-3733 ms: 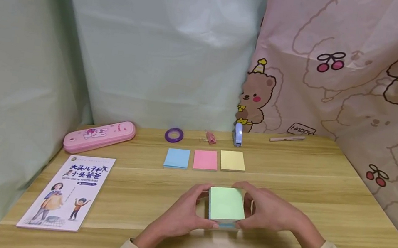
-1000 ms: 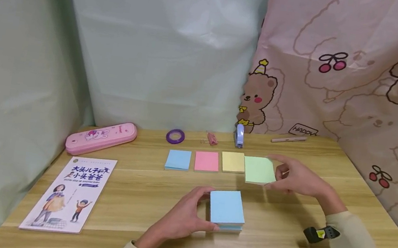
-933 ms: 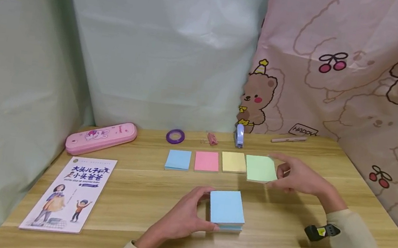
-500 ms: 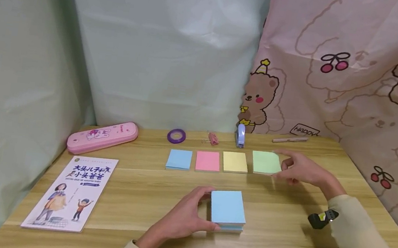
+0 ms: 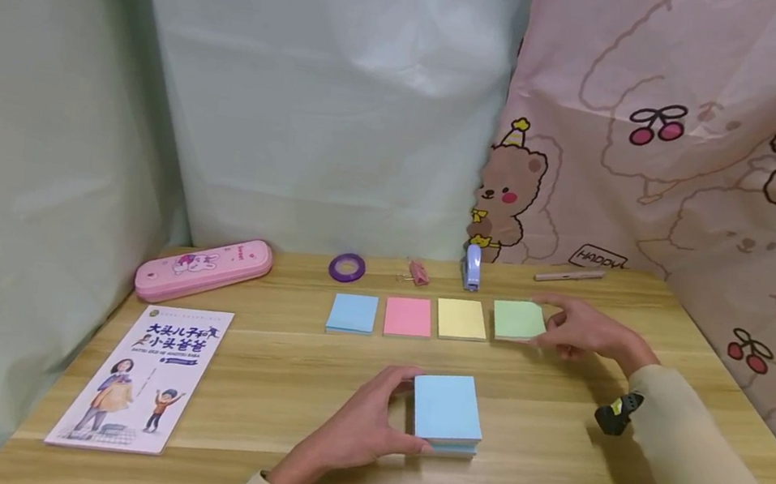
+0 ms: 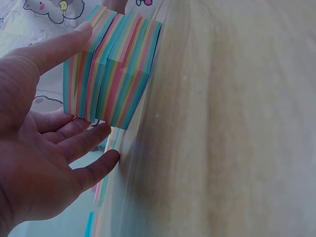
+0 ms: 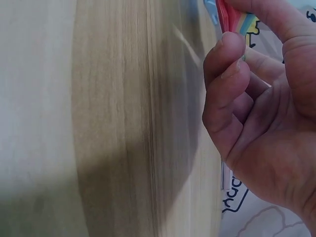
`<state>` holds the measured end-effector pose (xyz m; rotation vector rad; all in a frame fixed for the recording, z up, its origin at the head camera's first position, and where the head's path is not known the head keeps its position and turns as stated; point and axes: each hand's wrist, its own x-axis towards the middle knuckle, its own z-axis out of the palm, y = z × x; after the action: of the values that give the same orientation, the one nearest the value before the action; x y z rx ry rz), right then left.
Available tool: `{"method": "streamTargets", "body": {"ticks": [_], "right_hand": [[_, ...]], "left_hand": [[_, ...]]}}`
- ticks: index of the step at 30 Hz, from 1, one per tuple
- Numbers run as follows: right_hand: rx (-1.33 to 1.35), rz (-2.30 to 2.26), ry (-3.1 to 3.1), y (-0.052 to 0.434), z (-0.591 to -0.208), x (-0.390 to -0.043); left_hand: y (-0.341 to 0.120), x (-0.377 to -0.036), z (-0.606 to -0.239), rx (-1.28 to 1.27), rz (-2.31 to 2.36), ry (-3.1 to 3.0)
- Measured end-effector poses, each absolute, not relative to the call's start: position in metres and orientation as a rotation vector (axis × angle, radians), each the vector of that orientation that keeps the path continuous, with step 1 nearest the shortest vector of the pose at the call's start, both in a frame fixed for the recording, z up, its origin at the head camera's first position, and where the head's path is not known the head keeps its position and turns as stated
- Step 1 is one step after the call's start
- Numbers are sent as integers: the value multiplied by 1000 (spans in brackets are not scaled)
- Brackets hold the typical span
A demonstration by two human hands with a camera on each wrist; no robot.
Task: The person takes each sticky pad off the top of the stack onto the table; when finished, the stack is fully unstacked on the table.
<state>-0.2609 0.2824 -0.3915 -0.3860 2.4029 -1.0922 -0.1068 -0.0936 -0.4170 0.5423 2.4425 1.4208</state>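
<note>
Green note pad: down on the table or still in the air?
Down. The green pad lies flat on the table; right hand touches its edge.

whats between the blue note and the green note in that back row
The pink note and yellow note lie between the blue note and green note; the head view shows it.
</note>
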Motion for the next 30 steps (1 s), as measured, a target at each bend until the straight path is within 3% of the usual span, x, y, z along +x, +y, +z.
{"method": "streamTargets", "body": {"ticks": [30], "right_hand": [[-359,-895,2445,273,-396,-274]], "left_hand": [[-93,-108,-419,522,1418,2446]]}}
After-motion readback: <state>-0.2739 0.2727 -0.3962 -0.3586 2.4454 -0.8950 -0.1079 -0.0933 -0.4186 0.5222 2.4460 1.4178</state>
